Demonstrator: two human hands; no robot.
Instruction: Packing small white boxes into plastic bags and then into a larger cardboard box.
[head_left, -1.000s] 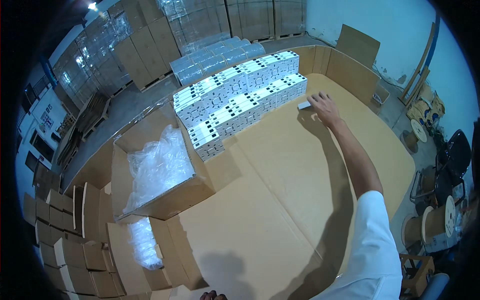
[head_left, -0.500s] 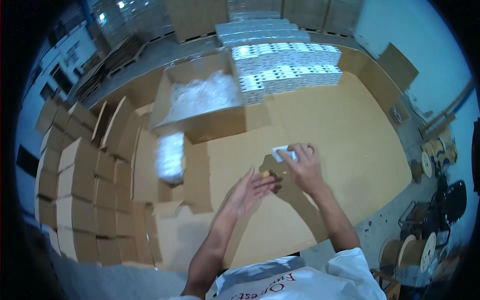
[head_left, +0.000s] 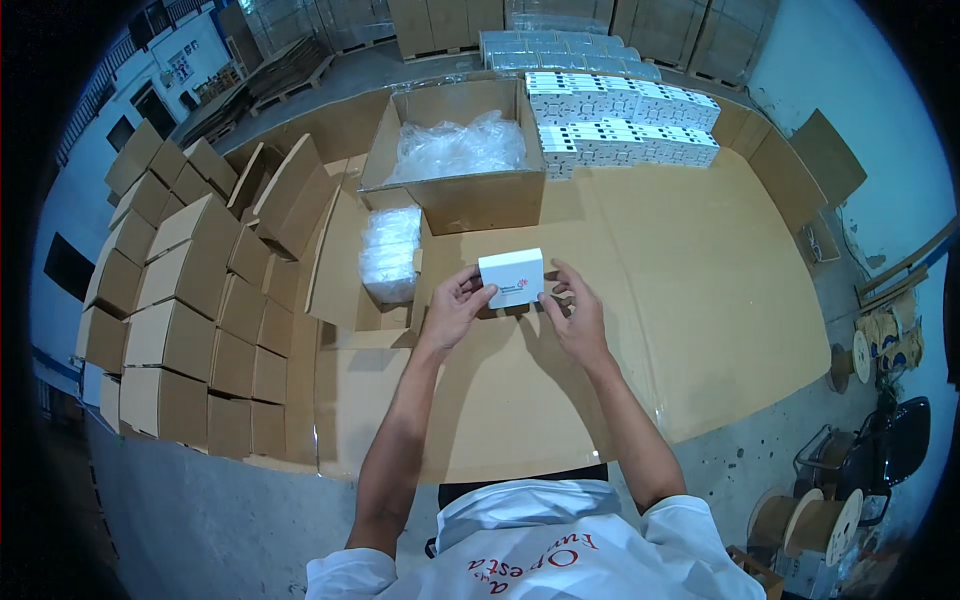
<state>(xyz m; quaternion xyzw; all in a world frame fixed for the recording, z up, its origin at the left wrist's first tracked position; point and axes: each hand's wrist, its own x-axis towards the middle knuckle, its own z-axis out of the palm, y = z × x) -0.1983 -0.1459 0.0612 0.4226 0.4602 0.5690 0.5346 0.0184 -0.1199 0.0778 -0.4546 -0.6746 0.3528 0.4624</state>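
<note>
A small white box with a little printing on its face is held up over the cardboard-covered table. My left hand grips its left edge, the thumb on the front face and the fingers curled behind. At its right edge is my right hand, thumb at the lower corner and bent fingers along the side. Just left of my hands, an open carton contains a stack of bubble-wrapped packs.
Behind stands a large carton of clear plastic wrap. Rows of white boxes line the table's far side. Stacked brown cartons fill the left, and a low cardboard wall borders the right.
The white box has moved left and now faces me upright between both hands. My left hand, open before, has closed on it. The view has shifted too.
</note>
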